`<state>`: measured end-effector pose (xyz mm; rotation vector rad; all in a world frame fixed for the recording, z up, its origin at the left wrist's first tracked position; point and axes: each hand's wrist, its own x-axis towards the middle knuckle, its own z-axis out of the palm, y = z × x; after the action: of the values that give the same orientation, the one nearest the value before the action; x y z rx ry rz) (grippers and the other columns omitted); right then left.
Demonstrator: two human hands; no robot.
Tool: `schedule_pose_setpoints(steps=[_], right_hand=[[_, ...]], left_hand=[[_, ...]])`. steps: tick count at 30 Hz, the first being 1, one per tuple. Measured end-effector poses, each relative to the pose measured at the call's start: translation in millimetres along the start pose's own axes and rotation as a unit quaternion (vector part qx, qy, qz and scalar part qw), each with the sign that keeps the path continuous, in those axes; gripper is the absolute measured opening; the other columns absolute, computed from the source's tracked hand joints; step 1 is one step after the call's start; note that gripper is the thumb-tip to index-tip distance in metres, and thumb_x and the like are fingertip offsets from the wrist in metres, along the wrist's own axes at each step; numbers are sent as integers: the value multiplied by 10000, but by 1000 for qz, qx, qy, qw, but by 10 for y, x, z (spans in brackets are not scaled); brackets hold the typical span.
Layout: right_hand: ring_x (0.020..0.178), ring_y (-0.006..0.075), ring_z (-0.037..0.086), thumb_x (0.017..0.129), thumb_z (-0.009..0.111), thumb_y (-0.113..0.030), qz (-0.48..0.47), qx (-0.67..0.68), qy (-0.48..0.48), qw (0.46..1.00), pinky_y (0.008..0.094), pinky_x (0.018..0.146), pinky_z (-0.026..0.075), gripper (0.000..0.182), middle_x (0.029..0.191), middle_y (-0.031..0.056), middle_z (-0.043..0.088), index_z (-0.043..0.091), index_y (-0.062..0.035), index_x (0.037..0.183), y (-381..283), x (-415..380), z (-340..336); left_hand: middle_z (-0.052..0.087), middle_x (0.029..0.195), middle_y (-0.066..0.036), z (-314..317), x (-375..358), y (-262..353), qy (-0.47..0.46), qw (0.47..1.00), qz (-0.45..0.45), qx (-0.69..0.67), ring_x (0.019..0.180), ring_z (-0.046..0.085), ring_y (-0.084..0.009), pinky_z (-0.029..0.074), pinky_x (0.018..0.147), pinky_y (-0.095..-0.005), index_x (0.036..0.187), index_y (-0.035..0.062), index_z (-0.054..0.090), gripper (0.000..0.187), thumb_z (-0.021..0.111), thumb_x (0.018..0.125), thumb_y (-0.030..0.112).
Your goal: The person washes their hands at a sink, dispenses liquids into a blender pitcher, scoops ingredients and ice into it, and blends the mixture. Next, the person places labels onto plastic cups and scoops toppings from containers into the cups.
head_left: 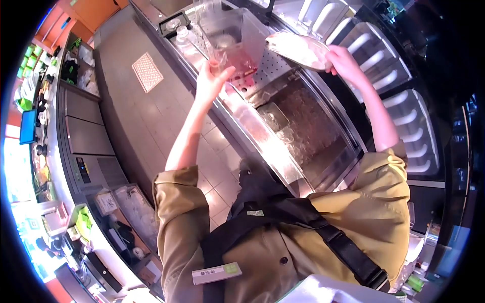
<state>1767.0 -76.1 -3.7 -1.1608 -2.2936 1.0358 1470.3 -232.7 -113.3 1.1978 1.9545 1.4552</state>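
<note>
My left hand (214, 80) is at the near left side of a clear square container (246, 35) with red contents low in it. The thumb sticks out to the right and the fingers curl by a thin dark rod and a small orange-red spot; what they hold I cannot make out. To the right, my right hand (345, 63) grips the edge of a pale, shiny, flat oval item (298, 49), tilted over the counter. Its material is washed out by glare. A clear bottle (184, 38) stands left of the container.
Below the perforated metal drain surface (268, 68) lies an ice bin (313, 131) with a clear scoop or box (273, 117) in it. Black-framed racks (411, 129) are at the right. A back counter (83, 202) runs along the left, beyond the tiled floor (161, 111) with a mat (147, 72).
</note>
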Motion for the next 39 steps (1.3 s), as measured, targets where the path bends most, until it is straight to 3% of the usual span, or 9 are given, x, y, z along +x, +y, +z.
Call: schedule_pose_setpoints(steps=[4,8,15,20,26,32,34,37,39], right_hand=[[767,318,598,810,378,-215,36,-256,39,965,411,708,441,321,703,195,594,560,50,815,-674,333,27],[839,344,580,819,377,-207,49,-310,73,946,438,766,430,311,826,233,585,563,42,838,-702,420,77],[467,170,545,845,432,-166,3,49,115,992,295,447,411,175,542,84,510,504,-14,795,302,352,560],[449,100,486,853,419,-134,76,221,151,961,241,412,362,169,549,38,484,533,-10,840,296,-212,711],[670,352,591,772,496,-225,191,-338,47,920,453,587,449,191,715,187,600,548,-46,813,995,-901,1246],[730,337,598,813,468,-293,275,-396,-46,875,445,657,463,255,790,163,614,552,-61,874,1621,-618,2098],[737,307,600,815,476,-339,350,-381,37,855,421,652,472,293,840,152,614,570,-67,870,1059,-148,2010],[736,246,583,758,510,-192,-1,-294,366,883,366,616,473,126,752,80,587,589,-98,783,456,858,2321],[748,302,578,772,494,-174,69,-266,340,899,396,673,460,158,819,122,598,597,-119,879,-67,1382,2442]], left_hand=[[547,654,-47,112,137,-69,4,995,-18,-102,605,515,-103,423,584,-243,773,9,505,249,679,675,158],[479,601,-3,206,76,57,54,979,30,-192,555,461,-78,401,543,-225,810,1,517,151,551,664,23],[450,691,42,378,91,-88,127,965,-20,-227,614,414,-40,360,573,-181,975,-9,524,329,556,649,-31],[433,650,23,-22,47,-13,176,958,33,-225,594,387,-59,346,561,-197,614,67,403,191,562,631,-37],[494,777,-13,-1103,-92,12,206,967,-13,-152,719,455,-124,378,694,-246,770,22,551,191,594,587,55],[474,728,-11,-1899,40,-320,191,971,-3,-146,681,455,-119,377,660,-243,729,51,485,154,578,619,-4],[492,737,-16,-2120,242,-484,148,979,26,-138,692,473,-126,390,675,-257,738,54,490,165,594,622,1],[518,744,-36,-2220,494,-577,106,981,58,-151,722,501,-145,412,705,-299,717,64,482,172,626,628,30],[504,746,-50,-2224,677,-637,92,987,64,-116,724,495,-165,408,689,-305,699,61,462,182,610,606,11]])
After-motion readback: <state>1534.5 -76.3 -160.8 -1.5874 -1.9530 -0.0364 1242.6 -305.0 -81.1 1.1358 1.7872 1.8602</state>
